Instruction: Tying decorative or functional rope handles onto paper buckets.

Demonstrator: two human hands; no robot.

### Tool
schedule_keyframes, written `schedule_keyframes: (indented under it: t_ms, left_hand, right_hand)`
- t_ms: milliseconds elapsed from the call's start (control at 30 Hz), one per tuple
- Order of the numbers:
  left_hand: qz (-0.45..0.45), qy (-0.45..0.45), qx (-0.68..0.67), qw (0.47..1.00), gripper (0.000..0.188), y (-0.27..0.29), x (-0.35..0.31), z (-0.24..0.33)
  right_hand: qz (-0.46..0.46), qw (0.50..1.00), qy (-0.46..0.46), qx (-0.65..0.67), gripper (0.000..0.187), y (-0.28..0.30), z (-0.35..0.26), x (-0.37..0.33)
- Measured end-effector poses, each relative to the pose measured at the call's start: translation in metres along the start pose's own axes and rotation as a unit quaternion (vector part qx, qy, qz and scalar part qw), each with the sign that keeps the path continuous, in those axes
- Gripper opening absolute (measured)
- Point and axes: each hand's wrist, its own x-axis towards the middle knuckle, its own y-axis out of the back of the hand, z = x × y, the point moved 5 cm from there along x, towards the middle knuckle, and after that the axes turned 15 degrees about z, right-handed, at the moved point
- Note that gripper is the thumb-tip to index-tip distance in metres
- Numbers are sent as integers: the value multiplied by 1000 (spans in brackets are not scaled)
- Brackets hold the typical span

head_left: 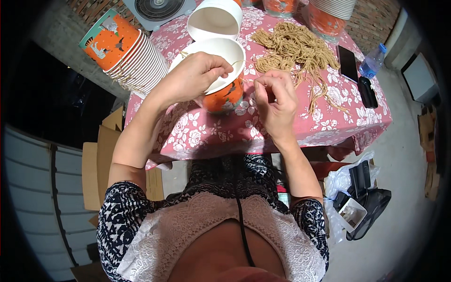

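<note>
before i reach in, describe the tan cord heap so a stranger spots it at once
On the pink floral tablecloth, look past the right hand toward the far side. The tan cord heap lies left of the black phone. Unlike that phone and the stacked orange tubs, it is a loose tangle with trailing strands.

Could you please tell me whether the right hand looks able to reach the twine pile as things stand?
Probably yes: the twine pile lies just beyond the right hand, and nothing seems to stand between them.

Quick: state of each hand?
Left hand: fingers curled over the orange bucket; any grip cannot be told.
Right hand: fingers curled beside it; any grip cannot be told.
</note>
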Motion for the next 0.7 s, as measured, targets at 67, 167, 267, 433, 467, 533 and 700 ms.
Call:
schedule_keyframes:
  t_ms: [67, 167, 267, 433, 467, 533, 700]
  left_hand:
    - [-2, 4, 0, 1000, 23, 0, -1, 0]
    - [6, 12, -8, 1000, 24, 1, -2, -3]
    - [6, 14, -10, 1000, 24, 1, -2, -3]
    - [0, 6, -3, 1000, 24, 2, -2, -5]
    - [0, 6, -4, 1000, 24, 2, -1, -5]
    - [-10, -20, -7, 1000, 25, 0, 1, -2]
    - [-98, -22, -121, 988, 30, -10, 13, -11]
  right_hand:
    - [2, 1000, 2, -2, 8, -1, -1, 0]
    - [2, 1000, -4, -3, 9, -3, -2, -1]
    - [1, 1000, -7, -2, 9, -4, 1, -1]
    - [-24, 999, -27, -12, 5, -7, 2, -1]
    - [-17, 999, -35, -4, 7, -8, 4, -1]
    - [-11, 999, -43, 5, 9, -9, 6, -1]
    - [2, 1000, 10, -4, 9, -14, 2, 1]
